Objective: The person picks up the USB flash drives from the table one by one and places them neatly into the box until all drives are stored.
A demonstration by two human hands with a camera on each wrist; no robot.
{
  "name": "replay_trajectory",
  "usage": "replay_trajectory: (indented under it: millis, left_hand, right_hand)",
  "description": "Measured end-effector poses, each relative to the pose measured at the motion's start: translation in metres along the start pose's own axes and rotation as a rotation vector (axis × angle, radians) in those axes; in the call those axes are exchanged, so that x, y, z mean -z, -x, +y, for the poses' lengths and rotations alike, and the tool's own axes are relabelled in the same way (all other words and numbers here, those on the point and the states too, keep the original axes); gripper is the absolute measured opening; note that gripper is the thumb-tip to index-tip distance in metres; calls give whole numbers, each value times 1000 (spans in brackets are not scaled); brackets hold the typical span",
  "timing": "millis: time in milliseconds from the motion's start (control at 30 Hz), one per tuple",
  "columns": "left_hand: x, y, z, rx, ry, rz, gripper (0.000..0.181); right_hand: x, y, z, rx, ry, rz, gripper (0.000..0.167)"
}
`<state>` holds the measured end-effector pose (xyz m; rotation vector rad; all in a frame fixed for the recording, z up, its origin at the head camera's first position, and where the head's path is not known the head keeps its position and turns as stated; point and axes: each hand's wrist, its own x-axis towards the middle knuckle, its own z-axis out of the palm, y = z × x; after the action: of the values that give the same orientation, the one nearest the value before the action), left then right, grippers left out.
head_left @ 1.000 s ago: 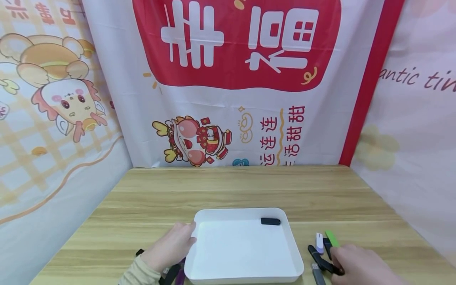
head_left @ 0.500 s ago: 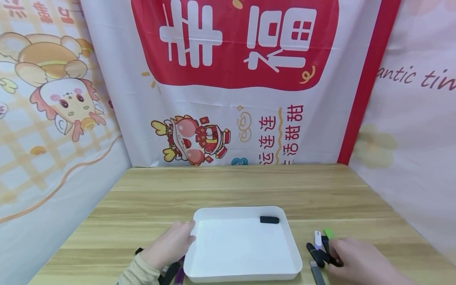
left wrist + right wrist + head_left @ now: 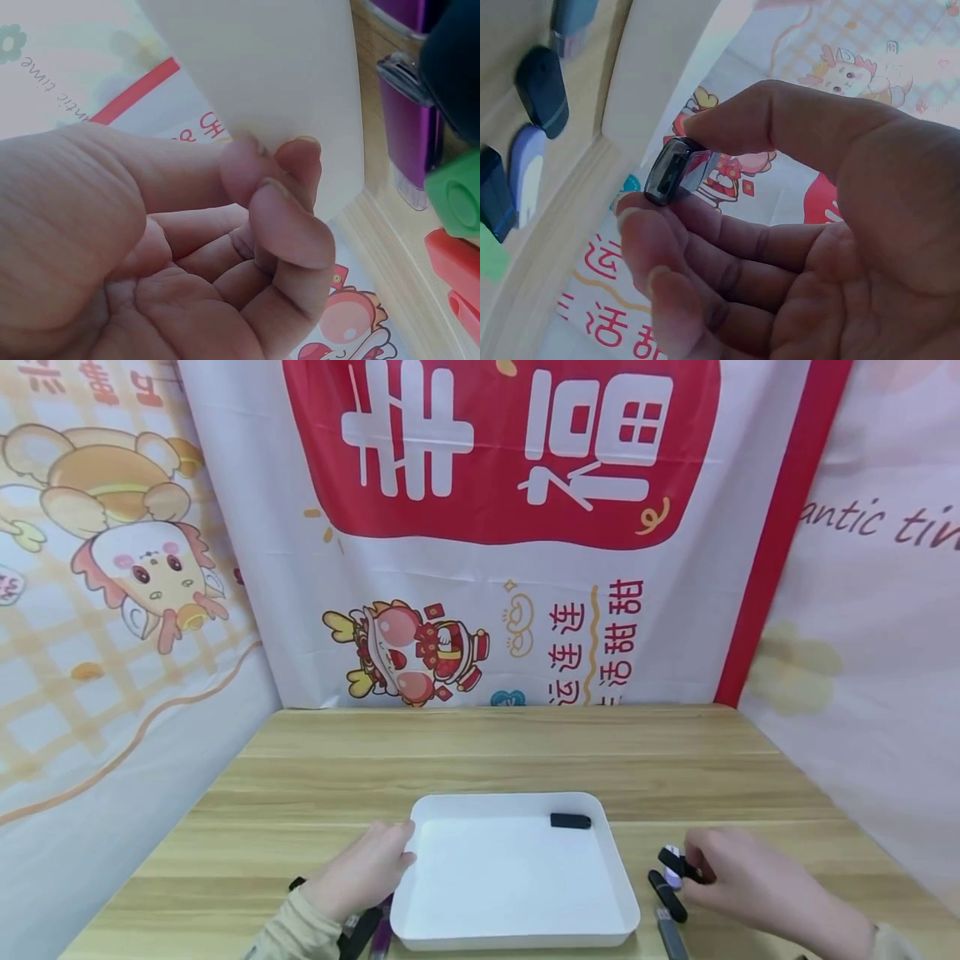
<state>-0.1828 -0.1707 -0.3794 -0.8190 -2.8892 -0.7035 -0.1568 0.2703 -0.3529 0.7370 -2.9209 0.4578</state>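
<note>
My left hand [image 3: 363, 872] pinches the left wall of a white tray [image 3: 510, 893] between thumb and fingers; the left wrist view shows the fingertips on the wall [image 3: 292, 67]. Inside the tray, one black USB flash drive [image 3: 571, 821] lies near the far right corner. To the right of the tray, my right hand [image 3: 757, 885] pinches another black USB flash drive [image 3: 681, 865] above the drives on the table. In the right wrist view this drive [image 3: 667, 174] is end-on between thumb and fingertips. Part of it is hidden by the fingers.
Right of the tray lie a white-and-purple drive [image 3: 672, 878], a black rounded drive [image 3: 667, 895] and a grey drive [image 3: 671, 933]. By its left side are black [image 3: 362, 933], purple [image 3: 409, 127], green [image 3: 457, 195] and red [image 3: 454, 277] drives. Printed cloths surround the wooden table [image 3: 495, 743].
My right hand has moved away from the table's near edge and raised a black flash drive from the group. The left hand keeps its place at the tray wall.
</note>
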Motion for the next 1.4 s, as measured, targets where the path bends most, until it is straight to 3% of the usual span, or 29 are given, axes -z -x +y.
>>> replay_trajectory:
  millis: [267,733,1067,1400]
  left_hand:
    - [0,1,-1,-9,6,12,12]
    - [-2,1,-5,-20,-22,38,9]
    - [0,1,-1,-10,-24,24,10]
    - [-1,1,1,22,-20,10,9]
  right_hand:
    - [6,-22,-7,35,10,101,17]
    - [8,-52,-24,-12,4,76,12]
    - [0,-68,-25,87,48,105,14]
    - [-8,-83,-23,82,106,95,15]
